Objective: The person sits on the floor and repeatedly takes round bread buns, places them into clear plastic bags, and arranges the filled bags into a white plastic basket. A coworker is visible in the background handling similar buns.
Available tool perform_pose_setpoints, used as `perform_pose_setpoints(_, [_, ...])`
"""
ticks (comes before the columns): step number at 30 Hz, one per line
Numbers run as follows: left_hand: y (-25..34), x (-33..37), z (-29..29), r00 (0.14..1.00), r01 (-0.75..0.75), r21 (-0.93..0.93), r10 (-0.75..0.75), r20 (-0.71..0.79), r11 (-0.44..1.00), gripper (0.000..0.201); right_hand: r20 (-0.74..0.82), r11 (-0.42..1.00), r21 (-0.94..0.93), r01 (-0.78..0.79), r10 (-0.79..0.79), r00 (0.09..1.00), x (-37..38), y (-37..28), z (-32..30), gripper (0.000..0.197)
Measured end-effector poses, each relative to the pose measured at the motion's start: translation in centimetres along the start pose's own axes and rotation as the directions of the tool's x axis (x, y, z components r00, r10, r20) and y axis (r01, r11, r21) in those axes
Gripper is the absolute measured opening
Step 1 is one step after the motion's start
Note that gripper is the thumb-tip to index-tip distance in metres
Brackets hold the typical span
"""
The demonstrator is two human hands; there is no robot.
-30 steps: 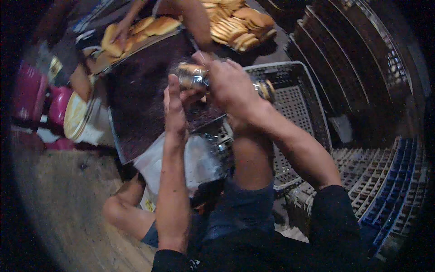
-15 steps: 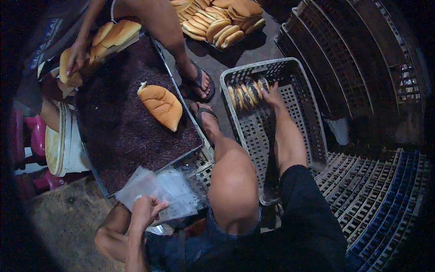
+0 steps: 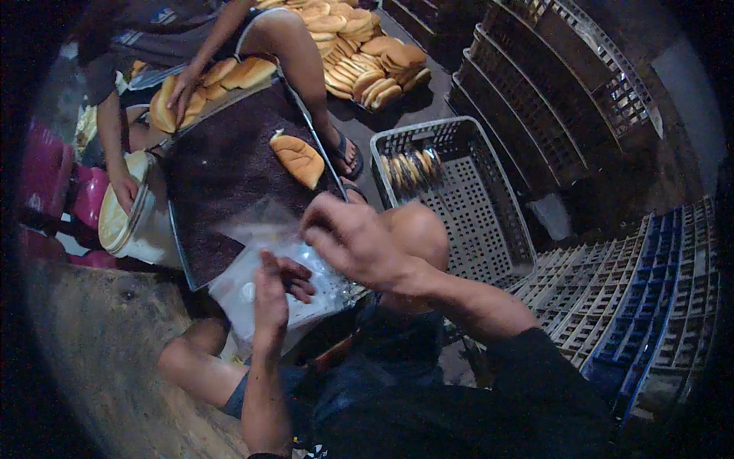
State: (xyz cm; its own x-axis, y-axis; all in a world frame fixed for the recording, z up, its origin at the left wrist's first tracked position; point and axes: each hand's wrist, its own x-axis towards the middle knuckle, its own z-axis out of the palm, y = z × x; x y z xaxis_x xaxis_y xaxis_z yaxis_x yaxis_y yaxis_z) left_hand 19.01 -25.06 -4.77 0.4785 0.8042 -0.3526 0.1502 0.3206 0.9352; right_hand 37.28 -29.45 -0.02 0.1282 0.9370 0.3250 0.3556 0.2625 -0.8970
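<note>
A stack of clear plastic bags (image 3: 241, 294) lies over my lap, at the near edge of a tray of dark brown crumbs (image 3: 222, 168). My left hand (image 3: 277, 291) is above the bags, fingers apart, with nothing visible in it. Close to it on the right, my right hand (image 3: 348, 237) is curled and blurred by motion. Whether it holds anything is unclear. A smeared, see-through sheet (image 3: 264, 222) shows just left of its fingers, over the crumbs. One folded bun (image 3: 298, 161) rests on the crumbs towards the tray's right side.
A plastic crate (image 3: 489, 206) on the right holds a row of dark-topped filled buns (image 3: 413, 168). Many buns (image 3: 375, 65) are piled at the back. Across the tray, a co-worker's hand (image 3: 182, 93) touches buns; the other is at a white bucket (image 3: 145, 206). Crates are stacked at right.
My right hand has left the row of buns in the crate and come over beside my left hand. My left hand's fingers have spread. The co-worker's hand has reached the bucket rim.
</note>
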Motion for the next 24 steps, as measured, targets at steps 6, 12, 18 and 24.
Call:
perform_pose_setpoints(6, [-1.0,0.4,-0.3,0.965,-0.203,-0.543,0.072,-0.253,0.815,0.044,-0.122,0.887,0.325,-0.329,0.384,0.915,-3.7,2.4,2.5,0.03])
perform_pose_setpoints(12, [3.4,-2.0,-4.2,0.923,-0.34,-0.472,0.191,-0.336,0.814,0.036,0.491,-0.168,0.855,-0.491,0.568,0.66,-4.6,2.1,7.1,0.035])
perform_pose_setpoints(18, [0.3,-0.9,-8.9,0.839,-0.302,-0.513,-0.032,-0.544,0.804,0.029,-0.129,0.604,0.73,-0.32,0.582,0.803,-1.6,0.4,10.0,0.017])
perform_pose_setpoints(24, [-2.3,4.5,-10.9,0.619,-0.372,-0.283,0.009,-0.786,0.884,0.033,-0.242,0.964,-0.114,-0.242,0.209,0.947,1.3,5.5,10.4,0.022])
